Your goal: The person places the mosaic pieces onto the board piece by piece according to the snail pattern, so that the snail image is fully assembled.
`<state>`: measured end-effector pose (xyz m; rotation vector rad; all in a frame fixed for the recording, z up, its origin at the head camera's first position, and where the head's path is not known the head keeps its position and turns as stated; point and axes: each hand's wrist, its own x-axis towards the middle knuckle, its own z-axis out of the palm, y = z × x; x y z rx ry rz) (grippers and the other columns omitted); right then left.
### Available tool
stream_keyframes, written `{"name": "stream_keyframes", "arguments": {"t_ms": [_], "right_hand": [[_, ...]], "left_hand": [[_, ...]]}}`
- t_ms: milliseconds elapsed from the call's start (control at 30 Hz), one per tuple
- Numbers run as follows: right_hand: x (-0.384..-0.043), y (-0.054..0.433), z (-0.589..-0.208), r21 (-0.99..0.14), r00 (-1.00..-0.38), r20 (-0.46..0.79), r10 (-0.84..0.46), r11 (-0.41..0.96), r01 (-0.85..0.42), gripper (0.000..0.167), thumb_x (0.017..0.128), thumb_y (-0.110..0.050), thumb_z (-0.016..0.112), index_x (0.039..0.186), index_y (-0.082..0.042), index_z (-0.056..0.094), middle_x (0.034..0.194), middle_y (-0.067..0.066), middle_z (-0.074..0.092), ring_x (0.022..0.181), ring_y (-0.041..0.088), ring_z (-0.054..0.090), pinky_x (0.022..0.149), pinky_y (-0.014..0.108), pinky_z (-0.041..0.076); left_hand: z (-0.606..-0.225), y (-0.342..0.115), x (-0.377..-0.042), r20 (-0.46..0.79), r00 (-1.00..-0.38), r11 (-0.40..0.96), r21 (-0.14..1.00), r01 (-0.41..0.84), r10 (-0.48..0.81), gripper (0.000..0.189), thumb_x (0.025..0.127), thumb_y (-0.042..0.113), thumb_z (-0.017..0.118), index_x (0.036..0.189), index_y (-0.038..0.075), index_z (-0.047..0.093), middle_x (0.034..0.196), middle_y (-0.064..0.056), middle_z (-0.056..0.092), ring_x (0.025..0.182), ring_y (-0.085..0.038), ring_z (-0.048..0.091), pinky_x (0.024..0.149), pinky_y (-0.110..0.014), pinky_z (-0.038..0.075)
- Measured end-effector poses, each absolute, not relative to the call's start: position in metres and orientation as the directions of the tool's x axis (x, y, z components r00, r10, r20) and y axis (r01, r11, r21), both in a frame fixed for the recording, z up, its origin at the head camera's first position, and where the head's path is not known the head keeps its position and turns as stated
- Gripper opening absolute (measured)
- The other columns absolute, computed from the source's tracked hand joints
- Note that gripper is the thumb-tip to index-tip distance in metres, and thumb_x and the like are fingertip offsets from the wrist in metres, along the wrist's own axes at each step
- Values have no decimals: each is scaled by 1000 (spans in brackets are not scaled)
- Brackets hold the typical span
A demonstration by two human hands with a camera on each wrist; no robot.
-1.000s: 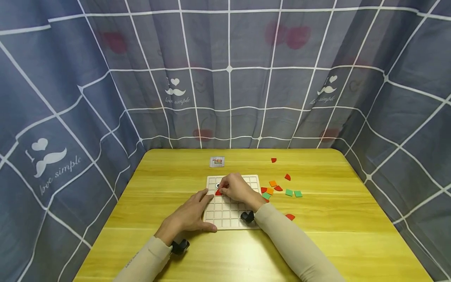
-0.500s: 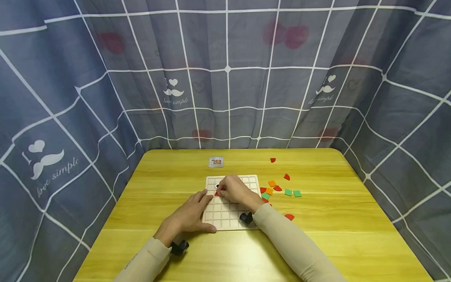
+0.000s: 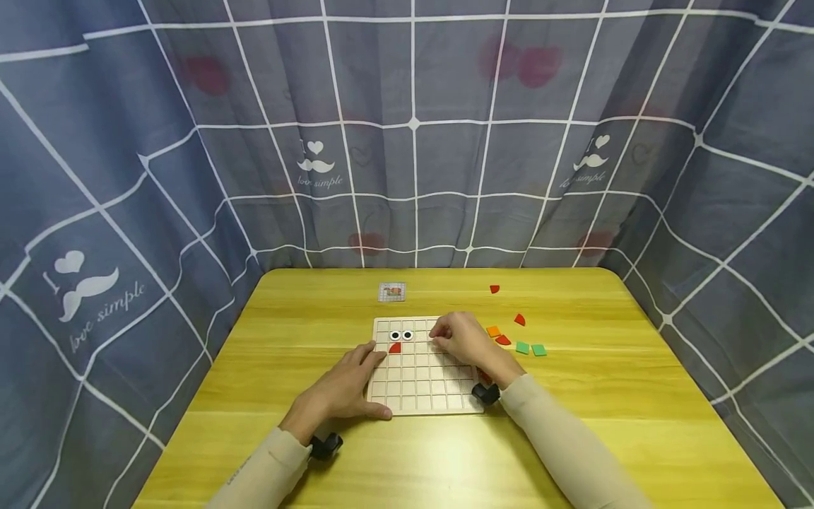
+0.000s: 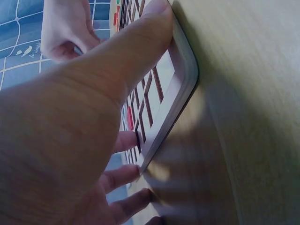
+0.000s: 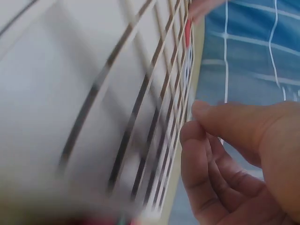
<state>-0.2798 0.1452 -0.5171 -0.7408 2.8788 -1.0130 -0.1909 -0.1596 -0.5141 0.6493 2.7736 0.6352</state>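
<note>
A pale square board [image 3: 413, 389] with a grid of cells lies on the wooden table. One red quarter-round tile [image 3: 396, 348] fills a cell near its upper left, just below two round eye pieces, a left eye piece [image 3: 395, 336] and a right eye piece [image 3: 408, 336]. My left hand [image 3: 343, 385] rests with spread fingers along the board's left side, the thumb [image 4: 157, 9] over its front edge. Over the board's upper right is my right hand [image 3: 467, 341], fingers loosely bent. Nothing shows between its thumb and forefinger in the right wrist view.
Right of the board lie loose tiles: an orange tile [image 3: 493, 331], a red tile [image 3: 503, 340], green tiles [image 3: 538, 350] and more red ones. A small picture card [image 3: 391, 292] lies behind the board. A grey checked curtain [image 3: 413, 162] surrounds the table's back and sides.
My right hand has left the red tile and moved right across the board, uncovering the tile and both eye pieces. The left hand has stayed in place.
</note>
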Motion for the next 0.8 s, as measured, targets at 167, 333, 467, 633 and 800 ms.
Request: {"name": "stream_keyframes", "arguments": {"t_ms": [167,333,467,633,800], "right_hand": [[-280,186,-521,-611,-923,110,-370,707,-356,3,103,-9,87,106,-9,89,96,2,85,83,12,73,75,29,60],[-279,216,-525,-618,-929,54,-367,718,-320,10,103,-11,90,111,-7,85,99,4,84,85,14,73,80,31,61],[-279,228,-526,-613,-921,18,-388,724,-317,17,103,-12,90,117,-6,85,105,5,84,88,14,71,84,33,62],[-282,232,-527,-607,-920,11,-393,728,-318,18,102,-10,89,119,-5,85,108,7,85,90,15,70,87,37,61],[-283,231,-528,-593,-920,5,-393,739,-319,17,102,-9,89,118,-5,85,106,5,85,91,13,70,88,35,61]], "left_hand": [[-514,-159,-190,-119,-878,812,454,367,463,120,82,60,105,174,8,48,186,-29,35,169,-55,42,133,-72,46],[-513,-159,-192,-107,-874,805,455,382,475,121,82,59,105,174,5,48,185,-30,36,168,-54,43,132,-72,46],[-512,-160,-193,-100,-867,791,472,390,488,121,83,61,104,174,5,48,185,-30,35,168,-56,42,132,-74,45],[-518,-163,-194,-60,-862,773,476,418,503,119,85,66,101,172,6,48,183,-31,37,165,-57,44,130,-74,47],[-514,-160,-194,-107,-872,796,473,378,478,120,83,60,105,174,6,48,186,-30,34,169,-56,41,133,-74,43]]}}
